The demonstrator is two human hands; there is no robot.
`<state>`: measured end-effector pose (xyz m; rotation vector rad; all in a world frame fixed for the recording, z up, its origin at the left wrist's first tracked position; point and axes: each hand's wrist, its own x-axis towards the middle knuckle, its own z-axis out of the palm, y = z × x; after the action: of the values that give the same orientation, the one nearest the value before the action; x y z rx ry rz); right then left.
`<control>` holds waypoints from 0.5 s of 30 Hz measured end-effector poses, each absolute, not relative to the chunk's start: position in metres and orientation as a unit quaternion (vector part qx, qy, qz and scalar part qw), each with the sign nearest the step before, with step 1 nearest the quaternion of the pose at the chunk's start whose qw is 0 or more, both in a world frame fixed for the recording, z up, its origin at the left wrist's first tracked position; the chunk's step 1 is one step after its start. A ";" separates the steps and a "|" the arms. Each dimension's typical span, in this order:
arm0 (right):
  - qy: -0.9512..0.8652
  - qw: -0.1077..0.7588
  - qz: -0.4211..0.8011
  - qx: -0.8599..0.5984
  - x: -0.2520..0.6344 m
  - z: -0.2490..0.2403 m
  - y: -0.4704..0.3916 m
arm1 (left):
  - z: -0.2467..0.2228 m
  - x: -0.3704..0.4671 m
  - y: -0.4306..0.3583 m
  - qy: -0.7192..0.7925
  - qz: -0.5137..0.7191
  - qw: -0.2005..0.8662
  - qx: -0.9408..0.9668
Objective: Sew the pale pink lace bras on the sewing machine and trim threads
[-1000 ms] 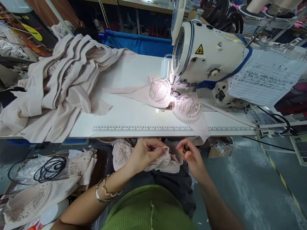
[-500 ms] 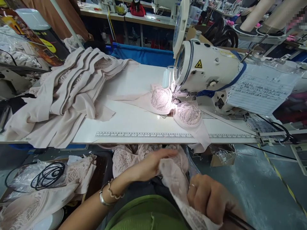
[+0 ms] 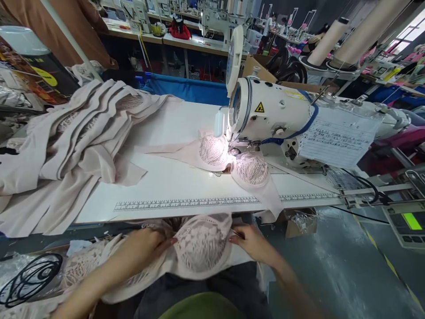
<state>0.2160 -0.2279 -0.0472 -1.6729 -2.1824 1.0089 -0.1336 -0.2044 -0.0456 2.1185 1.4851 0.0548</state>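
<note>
A pale pink lace bra (image 3: 201, 243) is spread between my hands over my lap, just below the table's front edge, one cup facing up. My left hand (image 3: 149, 243) pinches it at the left side of that cup. On the cup's right side, the thumb and fingers of my right hand (image 3: 250, 241) are closed on the edge. Another pink lace bra (image 3: 252, 170) lies on the table, its middle under the needle area of the white sewing machine (image 3: 275, 108), where a lamp lights it brightly.
A heap of pale pink bra pieces (image 3: 76, 137) covers the table's left part. A printed ruler (image 3: 195, 204) runs along the front edge. Below left are more lace pieces and a coiled black cord (image 3: 33, 279). A control box (image 3: 407, 226) stands at the right. Another person (image 3: 63, 26) is behind.
My right hand has come up from the lower right to the bra's cup edge; the dark rod-like thing near it is out of sight. The bra is now spread out. The view has shifted.
</note>
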 end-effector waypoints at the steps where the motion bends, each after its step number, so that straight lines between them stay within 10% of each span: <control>1: -0.741 0.043 0.294 -0.602 0.211 -0.059 -0.227 | -0.061 -0.121 -0.204 0.561 -0.025 0.240 0.792; 7: -0.756 -0.039 0.197 -0.623 0.201 -0.079 -0.231 | -0.104 -0.070 -0.211 0.460 0.021 0.050 0.886; 12: -0.918 0.158 0.007 -0.365 0.222 -0.038 -0.207 | -0.050 -0.050 -0.175 0.121 0.230 -0.021 0.965; 15: -0.881 0.229 -0.076 -0.407 0.238 -0.007 -0.158 | -0.017 -0.025 -0.112 0.216 0.298 -0.005 0.930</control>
<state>0.2385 -0.1579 -0.0073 -1.1201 -2.4262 -0.2103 -0.0248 -0.1122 -0.0172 2.9309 0.6801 0.9405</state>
